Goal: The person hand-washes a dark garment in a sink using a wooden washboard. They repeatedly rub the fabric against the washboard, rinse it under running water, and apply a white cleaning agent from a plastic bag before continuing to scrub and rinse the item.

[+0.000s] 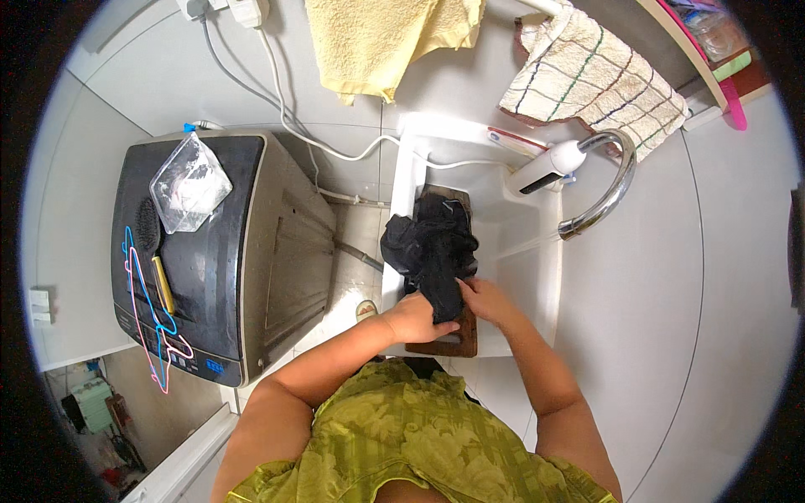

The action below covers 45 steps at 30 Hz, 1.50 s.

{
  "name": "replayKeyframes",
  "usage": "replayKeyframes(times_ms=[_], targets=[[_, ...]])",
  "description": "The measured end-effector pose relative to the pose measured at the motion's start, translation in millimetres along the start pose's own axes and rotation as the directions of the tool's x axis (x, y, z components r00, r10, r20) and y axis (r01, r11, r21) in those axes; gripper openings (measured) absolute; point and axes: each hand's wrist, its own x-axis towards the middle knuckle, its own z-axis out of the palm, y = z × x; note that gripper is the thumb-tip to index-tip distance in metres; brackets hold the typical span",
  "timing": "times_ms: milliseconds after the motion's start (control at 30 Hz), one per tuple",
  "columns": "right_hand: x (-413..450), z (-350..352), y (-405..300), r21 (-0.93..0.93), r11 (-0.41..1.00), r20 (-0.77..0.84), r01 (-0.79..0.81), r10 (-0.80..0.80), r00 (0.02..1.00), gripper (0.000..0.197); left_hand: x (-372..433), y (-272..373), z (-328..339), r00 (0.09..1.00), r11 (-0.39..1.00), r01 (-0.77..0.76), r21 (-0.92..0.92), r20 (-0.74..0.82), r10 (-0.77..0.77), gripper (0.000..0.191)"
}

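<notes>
A bunched black cloth garment [434, 242] lies on a brown wooden washboard [464, 342] along the left side of a white sink [522, 276]. At the garment's near end is my left hand [416, 319], gripping it from the left with the thumb stretched out below; its other fingers are hidden by the cloth. My right hand [485, 300] holds the garment's right edge between thumb and fingers. Part of the cloth hangs over the sink's left rim.
A chrome faucet [607, 188] with a white body arches over the sink's right side. Left stands a washing machine [207, 264] bearing a clear plastic container [192, 182], a hairbrush [163, 283] and hangers [141, 302]. A yellow towel [390, 44] and a checked towel [591, 75] hang behind.
</notes>
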Motion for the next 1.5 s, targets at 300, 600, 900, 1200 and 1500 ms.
replayKeyframes(times_ms=[300,600,900,1200,1500], targets=[[-29.2,-30.1,-19.5,0.643,0.727,-0.133,0.24,-0.202,0.97,0.045,20.1,45.6,-38.5,0.958,0.933,-0.25,0.26,-0.069,0.277,0.065],[-35.7,-20.8,-22.4,0.954,0.164,-0.251,0.251,-0.024,0.968,0.034,17.8,11.1,-31.1,0.933,0.989,-0.142,-0.047,-0.341,0.118,0.061],[-53.1,-39.8,-29.0,0.931,0.295,-0.192,0.215,-0.103,0.976,0.039,18.2,11.4,-57.1,0.923,0.646,-0.129,-0.752,-0.329,-0.198,0.043],[-87.3,-97.3,-20.2,0.844,0.29,-0.413,0.452,-0.187,0.891,0.046,21.1,-47.3,-88.5,0.786,0.251,-0.233,-0.94,-0.333,-0.521,0.045],[-70.8,-88.6,-22.4,0.593,0.615,-0.432,0.52,-0.302,0.85,0.046,35.2,-1.3,-32.8,0.962,-0.23,0.17,-0.958,0.212,-0.174,0.068]])
